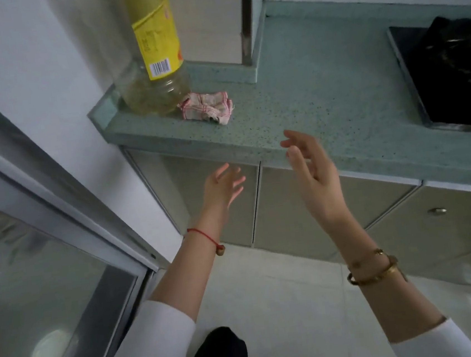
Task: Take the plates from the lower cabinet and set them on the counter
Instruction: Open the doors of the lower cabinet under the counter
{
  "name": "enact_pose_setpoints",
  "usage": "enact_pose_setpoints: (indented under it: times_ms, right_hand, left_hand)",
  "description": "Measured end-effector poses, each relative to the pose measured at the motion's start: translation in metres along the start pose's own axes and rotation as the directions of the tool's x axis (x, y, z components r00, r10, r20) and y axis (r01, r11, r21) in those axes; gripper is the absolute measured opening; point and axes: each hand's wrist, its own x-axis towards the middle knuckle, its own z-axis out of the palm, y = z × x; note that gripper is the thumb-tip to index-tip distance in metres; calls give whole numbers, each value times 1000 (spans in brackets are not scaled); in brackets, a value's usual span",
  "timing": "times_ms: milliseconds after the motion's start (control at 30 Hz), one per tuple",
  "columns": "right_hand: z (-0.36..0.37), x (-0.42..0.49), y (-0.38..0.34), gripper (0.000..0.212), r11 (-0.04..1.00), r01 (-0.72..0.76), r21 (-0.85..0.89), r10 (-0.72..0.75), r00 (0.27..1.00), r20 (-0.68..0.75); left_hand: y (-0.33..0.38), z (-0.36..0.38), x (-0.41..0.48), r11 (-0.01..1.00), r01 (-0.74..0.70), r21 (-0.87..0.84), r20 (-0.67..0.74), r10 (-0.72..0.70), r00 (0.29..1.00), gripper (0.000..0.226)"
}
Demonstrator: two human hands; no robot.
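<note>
Worktop (320,88): a green speckled slab filling the far right of the view, with no plates on it – by this the task looks barely begun.
Lower cabinet (222,206): pale doors under the worktop edge, all shut as far as I can see; the one on the left has no visible handle, while two round knobs show on the drawers far to the right.
Hob (450,74): black glass set into the worktop at the right edge.
Oil bottle (154,50): tall, yellow-labelled, standing at the left end of the worktop.
Cloth (208,107): crumpled, pink-checked, just beside the bottle's base.
Left hand (223,187): fingers spread wide and empty, in front of the left cabinet door, near its top.
Right hand (312,170): also wide and empty, raised before the worktop's near edge.
Plates: none in sight – presumably behind the shut doors, beyond both hands.
Left to do: open a door, lift the plates out, and set them on the bare stretch of worktop.
</note>
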Motion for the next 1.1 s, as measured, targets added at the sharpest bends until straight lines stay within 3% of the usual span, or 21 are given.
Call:
enact_pose_setpoints:
  times_ms: [133, 267, 567, 867, 967, 1100]
  right_hand:
    - [14, -10, 63, 31, 995, 95, -40, -95, 995, 7]
    - [36, -6, 113, 30, 977, 203, -58, -204, 979, -5]
    - [60, -2, 156, 39, 928, 370, -50, -372, 928, -19]
    - [66, -6, 150, 40, 908, 418, -27, -418, 908, 3]
    - [77, -7, 146, 38, 896, 442, 33, -443, 896, 36]
    - [96, -14, 140, 27, 849, 469, 241, -495, 867, 54]
  left_hand:
    - [-23, 2, 26, 981, -75, -178, 38, 83, 996, 40]
    - [-36, 0, 44, 949, -192, -252, 144, 232, 962, 13]
    - [-52, -6, 56, 895, -337, -291, 233, 408, 883, 36]
    - [-66, -38, 35, 876, -216, -431, 320, 372, 871, 51]
    - [-73, -53, 25, 878, -192, -439, 355, 366, 860, 48]
    - [-78, -73, 13, 871, -238, -430, 351, 404, 845, 42]
